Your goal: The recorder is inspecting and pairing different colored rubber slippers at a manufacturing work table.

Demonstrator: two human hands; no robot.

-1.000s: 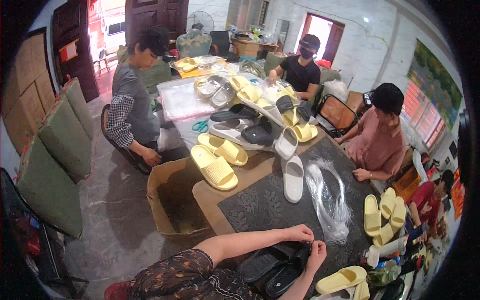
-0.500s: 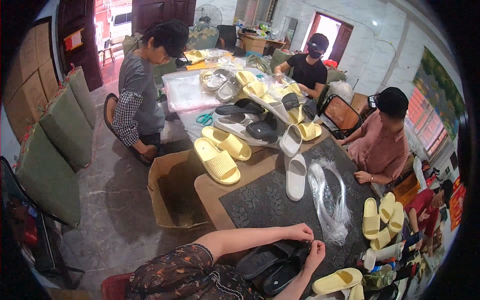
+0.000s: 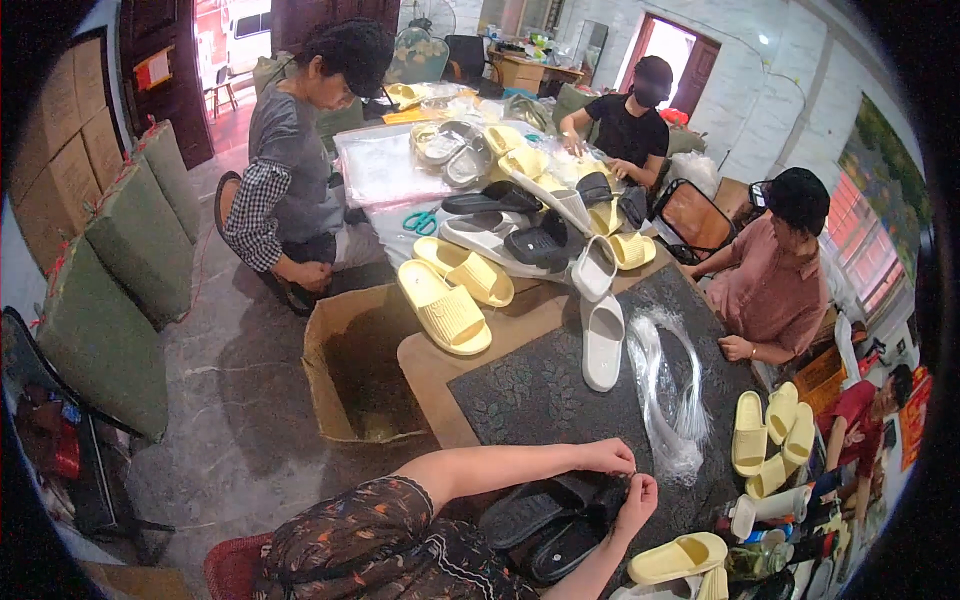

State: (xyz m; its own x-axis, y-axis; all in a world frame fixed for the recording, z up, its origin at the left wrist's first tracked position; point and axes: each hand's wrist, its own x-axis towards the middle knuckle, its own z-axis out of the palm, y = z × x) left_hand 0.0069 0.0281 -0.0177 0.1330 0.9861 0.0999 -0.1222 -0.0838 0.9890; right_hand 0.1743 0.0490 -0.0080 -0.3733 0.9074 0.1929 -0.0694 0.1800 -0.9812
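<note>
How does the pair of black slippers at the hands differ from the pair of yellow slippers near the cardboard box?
The black slippers are dark and lie at the near edge of the table, where the left hand and right hand meet above them. The yellow slippers are pale, lie farther away by the open cardboard box, and no hand touches them. The yellow pair's ribbed straps show plainly; the black pair's detail is hard to see. Both are open-toed slides lying side by side.

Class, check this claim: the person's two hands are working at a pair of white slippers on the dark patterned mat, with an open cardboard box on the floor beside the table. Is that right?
Not quite. In the head view the left hand and right hand are at a pair of black slippers, not white ones. The rest holds: they lie on the dark patterned mat, and the open cardboard box sits on the floor beside the table.
</note>
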